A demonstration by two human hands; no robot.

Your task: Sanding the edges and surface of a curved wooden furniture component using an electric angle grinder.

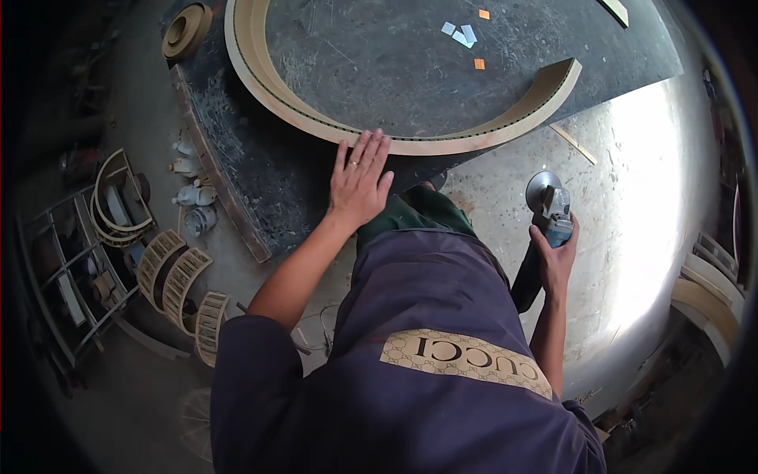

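Observation:
A large curved wooden piece (pixel 466 145), pale along its top edge with a dark dotted line, lies on the dark worktable (pixel 339 55). On its near edge rests my left hand (pixel 360 180), fingers stretched out flat against the wood. My right hand (pixel 558 251) is wrapped round the body of an angle grinder (pixel 556 207), held out to the right beyond the table's edge. The grinder's round disc (pixel 542 189) points away from me and is apart from the wood.
Small orange and white squares (pixel 467 33) lie on the table. A coiled roll (pixel 186 31) sits at the far left corner. Plastic bottles (pixel 194 193) and curved slatted frames (pixel 185 276) stand on the floor at left. A thin wooden strip (pixel 574 144) lies at right, and curved wooden pieces (pixel 707 304) are farther right.

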